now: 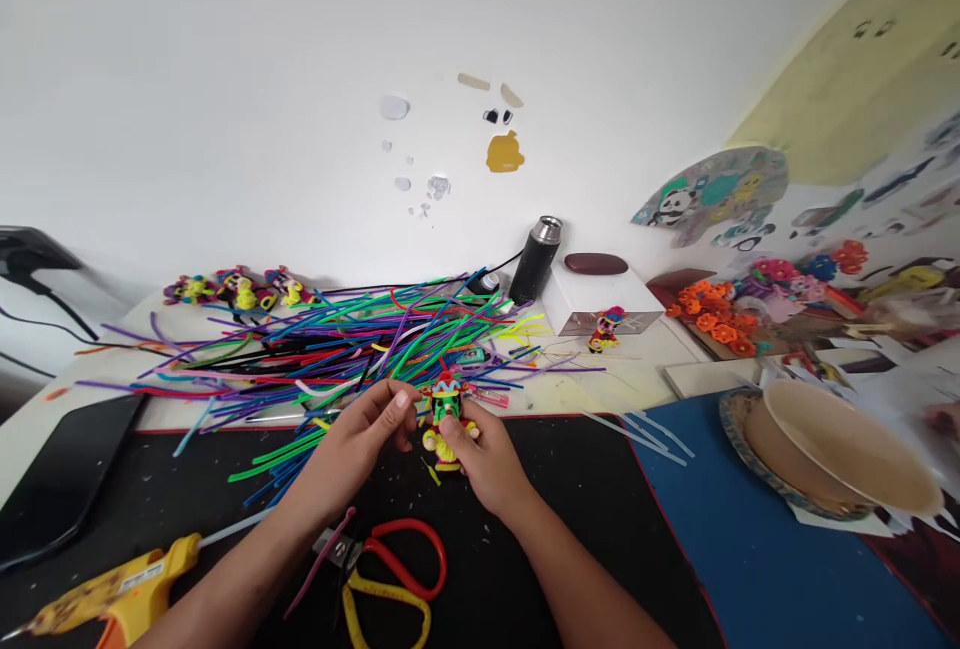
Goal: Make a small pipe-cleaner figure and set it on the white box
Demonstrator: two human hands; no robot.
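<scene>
Both of my hands meet over the black mat [570,499] at the table's middle. My right hand [486,459] is closed around a small pipe-cleaner figure [444,417] with a green body, yellow base and red top. My left hand [367,434] pinches the figure's left side with its fingertips. Just behind the figure lies a big loose pile of coloured pipe cleaners [337,344]. Red and yellow scissors [394,569] lie on the mat between my forearms.
A yellow glue gun [112,597] lies at the front left, a dark phone [56,474] beside it. A black flask [534,261], a white box [600,301], finished figures [232,289] and orange flowers [712,319] stand at the back. Stacked paper plates [832,449] sit right.
</scene>
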